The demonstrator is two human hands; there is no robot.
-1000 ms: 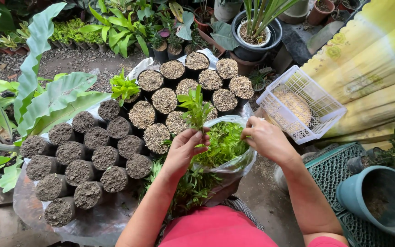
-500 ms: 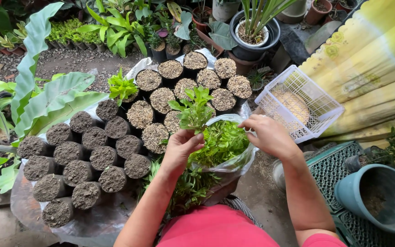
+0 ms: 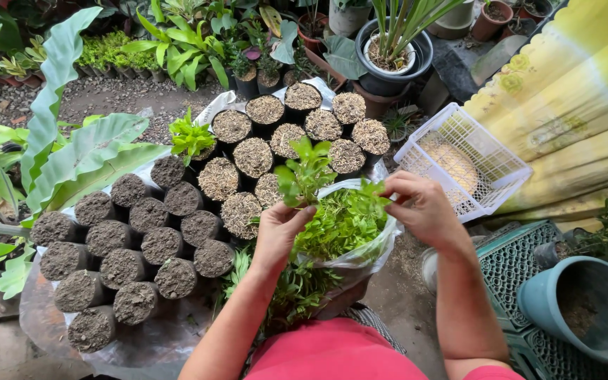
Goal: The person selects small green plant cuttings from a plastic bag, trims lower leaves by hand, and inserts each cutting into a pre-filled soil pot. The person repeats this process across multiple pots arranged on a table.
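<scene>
My left hand (image 3: 279, 232) grips a leafy green cutting (image 3: 304, 172), held upright above a clear plastic bag (image 3: 360, 255) full of green cuttings (image 3: 339, 225). My right hand (image 3: 420, 207) pinches another green sprig (image 3: 371, 191) at the bag's far right rim. The bag rests close in front of me, over more green plants. Beyond and left of it stand several black grow bags (image 3: 167, 243) filled with dark soil or with straw-topped mix (image 3: 255, 155). One far bag holds a small bright green plant (image 3: 190, 137).
A white plastic basket (image 3: 462, 162) lies to the right, beside yellow patterned cloth (image 3: 571, 105). A teal pot (image 3: 578, 306) sits on a green crate (image 3: 515, 260) at lower right. Large fern leaves (image 3: 72, 155) crowd the left. Potted plants (image 3: 392, 49) line the back.
My left hand has shifted the cutting slightly right and nearer the bag. My right hand has pulled a sprig up from the bag's rim.
</scene>
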